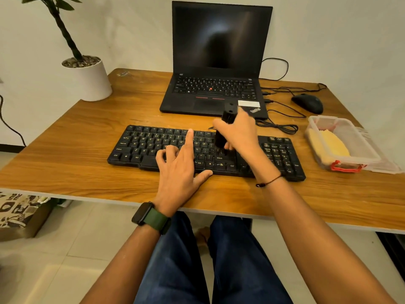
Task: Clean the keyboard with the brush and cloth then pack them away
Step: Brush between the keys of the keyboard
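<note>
The keyboard (206, 152) lies across the middle of the table (65, 150), parallel to its near edge and in front of an open laptop (217, 62) set toward the far edge. The right hand (238, 134) has its grip closed around a black brush (225, 126), held nearly upright with the working end down on the keys right of centre, an attitude that lets the bristles reach between key rows. The left hand (179, 165) holds nothing; its index finger is extended over the upper key rows, the other fingers are loosely bent on the keys, and the thumb lies at the front edge, apparently to steady the keyboard against the brush strokes. A yellow cloth (328, 148) lies unused in an open clear container (368, 150) near the table's right edge, within reach for the wiping step. Judgement: brushing is in hand; wiping and packing away remain.
</note>
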